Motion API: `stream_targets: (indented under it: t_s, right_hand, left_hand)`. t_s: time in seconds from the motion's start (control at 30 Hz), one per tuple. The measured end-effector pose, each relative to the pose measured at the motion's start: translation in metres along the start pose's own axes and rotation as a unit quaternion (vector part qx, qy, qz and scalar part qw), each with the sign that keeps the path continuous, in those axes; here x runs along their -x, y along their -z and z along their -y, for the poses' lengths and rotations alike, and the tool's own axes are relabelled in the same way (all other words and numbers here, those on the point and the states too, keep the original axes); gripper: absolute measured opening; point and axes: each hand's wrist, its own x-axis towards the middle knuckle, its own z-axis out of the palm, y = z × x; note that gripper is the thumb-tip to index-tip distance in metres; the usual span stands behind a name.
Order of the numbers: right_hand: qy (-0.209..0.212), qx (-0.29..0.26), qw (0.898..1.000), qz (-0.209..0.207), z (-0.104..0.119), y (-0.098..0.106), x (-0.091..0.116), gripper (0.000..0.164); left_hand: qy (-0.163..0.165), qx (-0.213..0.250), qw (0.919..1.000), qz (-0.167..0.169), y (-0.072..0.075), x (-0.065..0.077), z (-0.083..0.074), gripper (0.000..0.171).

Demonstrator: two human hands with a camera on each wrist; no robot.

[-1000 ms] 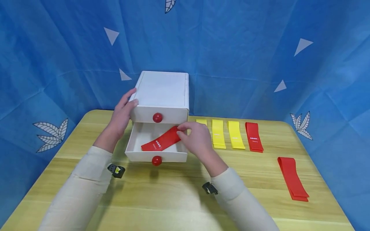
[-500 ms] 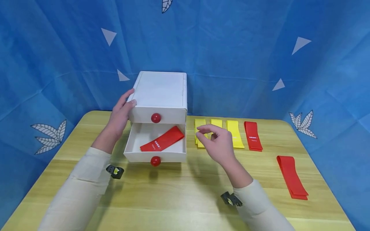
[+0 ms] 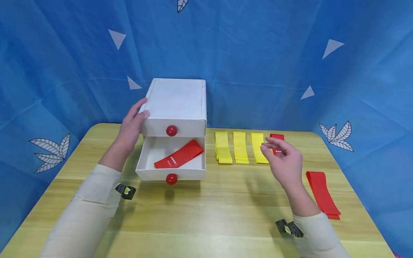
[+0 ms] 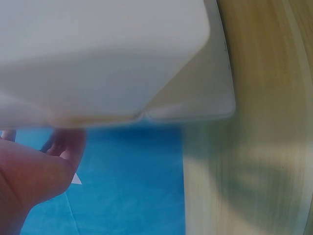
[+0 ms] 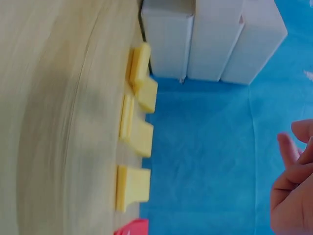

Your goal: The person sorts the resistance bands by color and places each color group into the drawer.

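A white two-drawer box with red knobs stands on the table, its lower drawer pulled out. Inside that drawer lies a red resistance band, flat and slanted. My left hand rests against the box's left side, thumb near the top front corner; in the left wrist view part of it is hidden behind the box. Holding nothing, my right hand hovers with loosely bent fingers in front of another red band and a yellow band. It partly covers both.
Two more yellow bands lie folded to the right of the box. A folded red band lies nearer the right edge of the wooden table, partly behind the right forearm. A blue curtain hangs behind.
My right hand has let go of the red band in the drawer and moved right, past the yellow bands. My left hand stays at the box. The view has shifted slightly.
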Motion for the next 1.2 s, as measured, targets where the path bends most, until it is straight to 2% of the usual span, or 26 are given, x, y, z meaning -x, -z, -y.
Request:
stream_targets:
  t_s: [0.2,0.33,0.5,0.67,0.83,1.0,1.2]
  right_hand:
    - [-0.079,0.041,0.996,-0.021,-0.014,0.02,-0.001,0.036]
    - [-0.107,0.065,0.992,-0.025,-0.028,0.036,-0.003,0.041]
    - [-0.118,0.096,0.988,-0.019,-0.047,0.057,-0.005,0.047]
    - [-0.114,0.106,0.988,0.006,-0.067,0.077,-0.005,0.052]
    - [-0.12,0.152,0.98,0.036,-0.089,0.096,-0.007,0.057]
    - [-0.119,0.198,0.971,0.057,-0.108,0.107,-0.009,0.059]
    - [-0.12,0.198,0.969,0.088,-0.124,0.116,-0.006,0.063]
  left_hand:
    - [0.0,0.005,1.0,0.004,-0.001,0.0,0.0,0.06]
    - [-0.004,0.004,1.0,0.002,-0.002,0.0,0.0,0.061]
    - [-0.008,0.005,0.9999,0.004,-0.002,0.0,-0.001,0.061]
    - [-0.009,0.004,0.9999,0.002,-0.002,0.002,0.0,0.061]
    - [-0.009,0.003,1.0,0.001,-0.001,0.004,0.0,0.061]
    - [-0.007,0.0,1.0,-0.001,-0.001,0.004,0.001,0.062]
    - [-0.005,0.001,1.0,-0.002,0.0,0.004,0.003,0.062]
